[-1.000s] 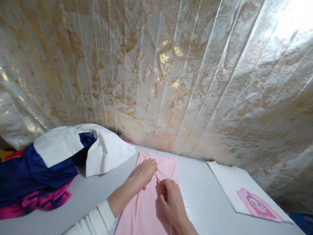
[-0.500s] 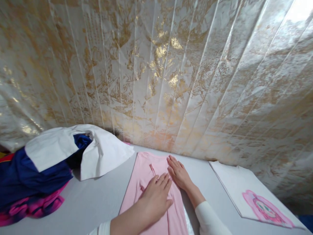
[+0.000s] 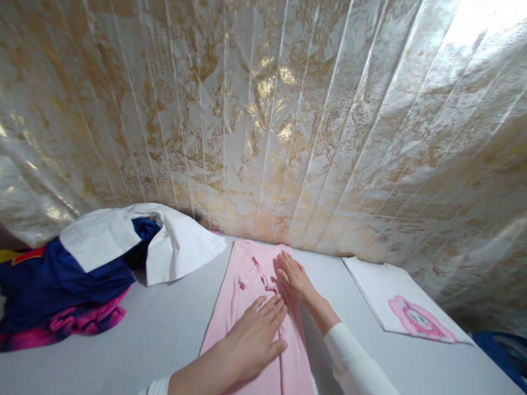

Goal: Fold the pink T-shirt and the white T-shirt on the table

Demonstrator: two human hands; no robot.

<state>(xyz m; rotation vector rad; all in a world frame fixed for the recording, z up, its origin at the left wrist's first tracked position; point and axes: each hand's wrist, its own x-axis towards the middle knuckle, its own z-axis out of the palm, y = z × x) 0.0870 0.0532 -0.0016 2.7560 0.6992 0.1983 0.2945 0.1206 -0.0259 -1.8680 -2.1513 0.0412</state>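
Note:
A pink garment (image 3: 242, 285) lies folded lengthwise on the white table (image 3: 164, 329), running from the wall toward me. My left hand (image 3: 255, 334) lies flat on its near part, fingers stretched out. My right hand (image 3: 294, 277) rests flat on the far right part, fingers together and extended, beside a small pink tie or strap (image 3: 263, 274) on the cloth. Both hands hold nothing.
A heap of clothes sits at the left: a white garment (image 3: 173, 247) over a dark blue one (image 3: 49, 285) and a magenta one (image 3: 74, 321). A folded white shirt with a pink cartoon print (image 3: 405, 310) lies at the right. A gold-and-white sheet (image 3: 288, 120) hangs behind.
Both hands went from pinching the pink cloth near its top to lying flat on it. Since half a second ago they have barely moved; the view shifted slightly.

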